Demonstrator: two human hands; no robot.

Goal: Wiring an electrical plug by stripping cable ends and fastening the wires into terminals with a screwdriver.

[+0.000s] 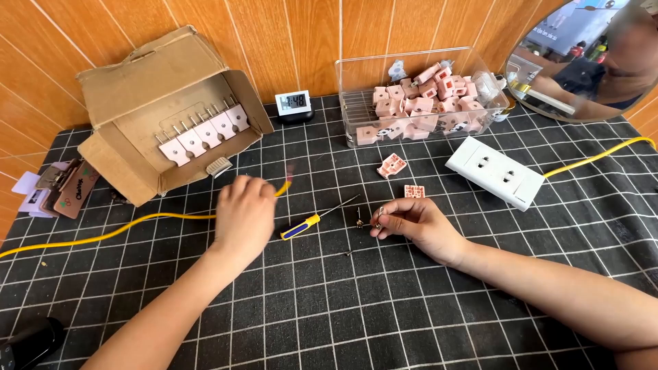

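Head view: the left hand is closing around the yellow cable near its end, while the right hand is pinching small metal plug prongs on the worktop. Those tiny parts could slip free and roll away beside the screwdriver.

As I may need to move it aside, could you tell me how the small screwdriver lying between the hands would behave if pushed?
The screwdriver looks slim with a round yellow and blue handle, so it would probably roll on the checked cloth. It seems light and stiff; its thin shaft should not flex. The cloth may slow any rolling.
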